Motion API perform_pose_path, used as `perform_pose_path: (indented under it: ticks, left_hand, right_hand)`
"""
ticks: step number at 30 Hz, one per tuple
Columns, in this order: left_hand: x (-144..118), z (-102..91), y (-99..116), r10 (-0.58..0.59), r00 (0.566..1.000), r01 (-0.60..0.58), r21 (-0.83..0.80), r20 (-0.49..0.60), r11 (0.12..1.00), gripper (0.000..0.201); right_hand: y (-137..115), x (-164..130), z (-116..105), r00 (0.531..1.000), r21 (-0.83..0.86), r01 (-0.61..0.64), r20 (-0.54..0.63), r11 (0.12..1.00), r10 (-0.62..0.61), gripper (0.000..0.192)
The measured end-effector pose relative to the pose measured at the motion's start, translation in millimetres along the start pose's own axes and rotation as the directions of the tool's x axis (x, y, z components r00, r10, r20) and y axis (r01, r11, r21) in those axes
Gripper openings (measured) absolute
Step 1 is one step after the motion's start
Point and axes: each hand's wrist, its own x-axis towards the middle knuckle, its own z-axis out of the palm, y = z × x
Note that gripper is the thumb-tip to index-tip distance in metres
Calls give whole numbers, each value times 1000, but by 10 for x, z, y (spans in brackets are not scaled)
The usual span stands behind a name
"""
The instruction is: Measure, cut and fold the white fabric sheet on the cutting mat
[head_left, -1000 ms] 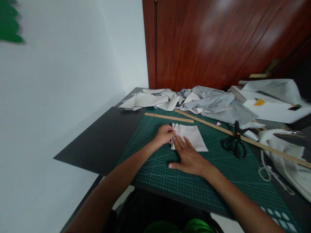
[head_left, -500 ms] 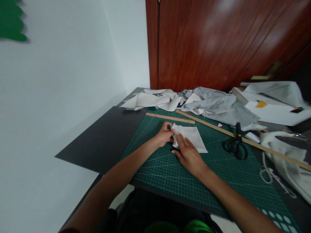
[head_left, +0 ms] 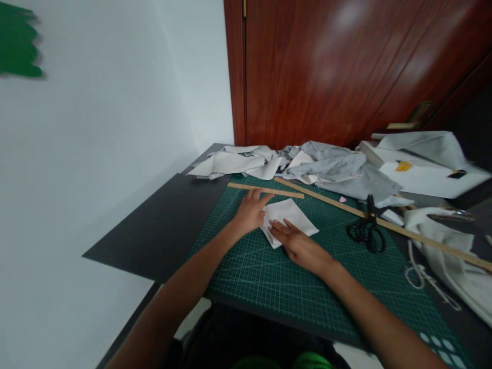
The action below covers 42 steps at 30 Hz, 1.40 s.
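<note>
A white piece of fabric [head_left: 294, 215], roughly square, lies on the green cutting mat [head_left: 246, 277], turned at an angle. My right hand [head_left: 295, 243] rests flat on its near part with the fingers stretched out. At the fabric's left edge is my left hand [head_left: 249, 211], its fingers apart and extended; whether the fingertips touch the cloth is hard to tell. Just beyond that hand lies a short wooden ruler [head_left: 284, 193]. A pair of black scissors [head_left: 368, 230] sits on the mat to the right of the fabric.
Heaped white and grey cloth [head_left: 326, 164] lines the back of the table. A long wooden ruler [head_left: 330, 200] crosses the mat diagonally. On the right are a white box [head_left: 423, 179] and a white cord [head_left: 421, 279]. A dark board [head_left: 154, 225] lies left, near the wall.
The fabric has turned on the mat and now lies more like a diamond. My left hand has loosened from its left edge and spread its fingers; my right hand stays flat on it.
</note>
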Motion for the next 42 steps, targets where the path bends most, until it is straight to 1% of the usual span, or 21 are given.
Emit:
perform_pose_path:
  ticks: [1,2,3,5,7,10,11,12,13,16,17,19,23,27,30,33,36,38,40,41,42]
  left_hand:
    - [-3,-27,-5,125,990,-128,44,66,991,62]
    - [-4,-41,-10,218,962,-228,45,163,973,57]
    - [-4,-44,-14,267,926,-278,3,267,961,48]
    - [-6,-29,-16,269,865,-257,-87,423,962,32]
    - [-14,-7,-5,203,852,-169,-112,482,979,32]
    - [-34,13,33,159,856,-126,-99,493,987,69]
    - [-41,17,50,163,858,-132,-97,486,986,76]
    - [-46,22,67,167,866,-137,-99,472,986,74]
    - [-52,27,83,165,878,-132,-105,449,986,64]
    - [-62,37,116,121,919,-80,-125,375,989,19]
    - [-63,37,120,112,924,-72,-121,366,990,11]
    - [-59,32,121,105,928,-77,-90,358,993,16]
    - [-37,1,131,109,937,-118,6,333,993,27]
    - [-18,-61,179,102,959,-107,3,263,994,34]
    - [-24,-139,244,96,971,-64,-152,219,986,34]
    - [-54,-228,331,53,973,44,-407,225,913,43]
    - [-76,-277,391,-26,939,238,-599,342,765,49]
    - [-71,-259,377,-49,871,378,-605,488,700,48]
    - [-53,-193,315,-101,803,463,-507,587,727,44]
    - [-43,-145,272,-152,785,478,-431,600,765,40]
    - [-34,-92,227,-217,786,477,-346,579,808,38]
  right_hand:
    - [38,-8,-29,1000,28,28,9,999,-28,66]
    - [82,-18,-58,999,62,50,15,997,-51,66]
    - [130,-32,-87,998,101,64,17,993,-66,67]
    - [234,-71,-151,998,199,58,12,978,-62,66]
    - [348,-123,-226,1000,322,3,-6,947,-1,58]
    - [531,-207,-342,990,529,-117,-1,840,139,39]
    - [592,-232,-375,983,585,-152,6,797,183,37]
    - [649,-253,-400,973,628,-186,12,755,229,39]
    - [700,-271,-419,959,662,-221,15,716,282,41]
    - [790,-302,-440,904,739,-302,22,602,426,46]
    - [795,-306,-442,893,762,-312,32,567,448,46]
    - [771,-306,-451,889,797,-311,51,518,454,46]
    - [662,-279,-491,891,786,-309,43,536,451,51]
    - [555,-258,-523,869,758,-267,-77,595,489,54]
    - [433,-270,-560,848,784,-232,-127,575,515,53]
    - [263,-276,-626,818,864,-206,-106,460,566,56]
    - [154,-243,-674,777,940,-207,-10,271,629,60]
    - [168,-208,-661,757,955,-249,88,162,648,57]
    - [246,-176,-598,746,936,-336,194,108,637,54]
    - [297,-165,-551,742,914,-386,231,120,629,54]
    - [349,-156,-499,739,889,-429,245,158,628,55]
